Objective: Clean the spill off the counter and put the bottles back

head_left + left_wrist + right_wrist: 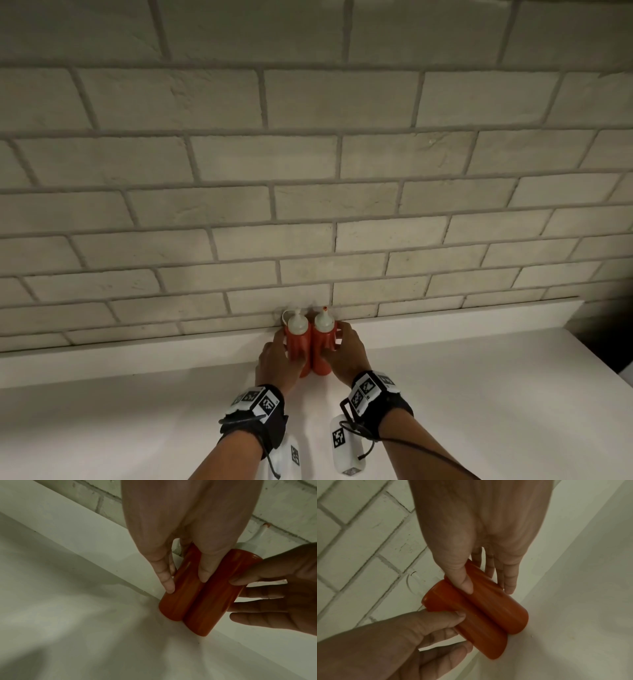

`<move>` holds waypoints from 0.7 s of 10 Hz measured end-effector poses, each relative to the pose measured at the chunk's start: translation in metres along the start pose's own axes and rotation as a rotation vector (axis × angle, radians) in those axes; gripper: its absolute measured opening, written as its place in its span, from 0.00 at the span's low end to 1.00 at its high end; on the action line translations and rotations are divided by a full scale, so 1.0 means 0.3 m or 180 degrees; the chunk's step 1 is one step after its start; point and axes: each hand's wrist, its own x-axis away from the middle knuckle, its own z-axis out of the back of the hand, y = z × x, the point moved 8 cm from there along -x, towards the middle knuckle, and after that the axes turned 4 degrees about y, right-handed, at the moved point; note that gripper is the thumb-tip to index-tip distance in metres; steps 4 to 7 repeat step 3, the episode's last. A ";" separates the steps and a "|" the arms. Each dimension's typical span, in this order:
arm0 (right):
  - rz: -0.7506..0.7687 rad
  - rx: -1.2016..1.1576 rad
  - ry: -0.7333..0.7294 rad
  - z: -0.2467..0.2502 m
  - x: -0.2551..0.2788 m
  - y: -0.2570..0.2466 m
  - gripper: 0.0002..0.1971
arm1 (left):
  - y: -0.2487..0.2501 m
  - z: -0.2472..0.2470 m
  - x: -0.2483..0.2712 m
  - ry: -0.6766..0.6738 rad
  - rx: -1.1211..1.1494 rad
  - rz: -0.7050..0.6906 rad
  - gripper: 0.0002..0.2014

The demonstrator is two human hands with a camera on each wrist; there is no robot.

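Observation:
Two red squeeze bottles with white nozzle caps stand upright, side by side and touching, at the back of the white counter (479, 394) against the low ledge. My left hand (277, 359) holds the left bottle (298, 342), thumb on its front and fingers along its left side. My right hand (346, 353) holds the right bottle (322, 346) the same way. In the left wrist view, my left hand (187, 584) is on the left bottle (181, 599) and the right hand's thumb is on the right bottle (221, 601). The right wrist view shows the right hand (488, 588) on the right bottle (501, 609).
A pale brick wall (308, 205) rises directly behind the bottles, above a low white ledge (137, 356). The counter ends at the right in a dark drop (609, 353). White counter surface stretches to both sides and toward me.

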 end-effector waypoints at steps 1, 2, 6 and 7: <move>-0.0061 0.0066 -0.0048 -0.010 -0.014 0.017 0.34 | 0.006 -0.007 -0.003 -0.0046 -0.0037 -0.0031 0.32; -0.0153 0.0109 -0.0189 -0.009 -0.003 0.023 0.35 | 0.004 -0.002 0.007 -0.0171 0.0051 -0.0010 0.36; -0.0244 0.0211 -0.0265 0.007 0.014 0.068 0.39 | -0.011 0.005 0.012 -0.0194 0.0116 -0.0087 0.44; -0.0244 0.0211 -0.0265 0.007 0.014 0.068 0.39 | -0.011 0.005 0.012 -0.0194 0.0116 -0.0087 0.44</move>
